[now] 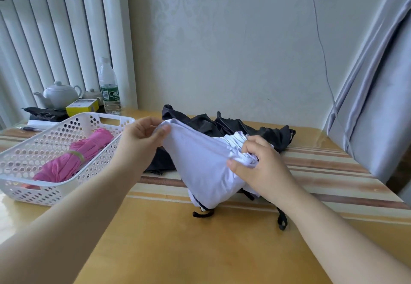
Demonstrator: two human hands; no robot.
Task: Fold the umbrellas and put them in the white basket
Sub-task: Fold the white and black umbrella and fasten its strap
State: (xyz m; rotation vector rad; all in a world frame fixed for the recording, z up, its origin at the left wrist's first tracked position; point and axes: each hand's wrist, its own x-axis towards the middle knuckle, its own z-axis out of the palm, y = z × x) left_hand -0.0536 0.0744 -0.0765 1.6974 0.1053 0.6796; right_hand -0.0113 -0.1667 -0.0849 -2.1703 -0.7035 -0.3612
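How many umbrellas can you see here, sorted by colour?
Pink: 1, the pink umbrella, folded, lying in the white basket.
White: 1, the white umbrella, held by the left hand and the right hand.
Black: 1, the black umbrella, unfolded on the table behind.
Total: 3

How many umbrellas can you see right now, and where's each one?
3. A pink umbrella lies folded in the white basket; a white umbrella is held by both hands; a black umbrella lies unfolded on the table behind it. Others may be hidden.
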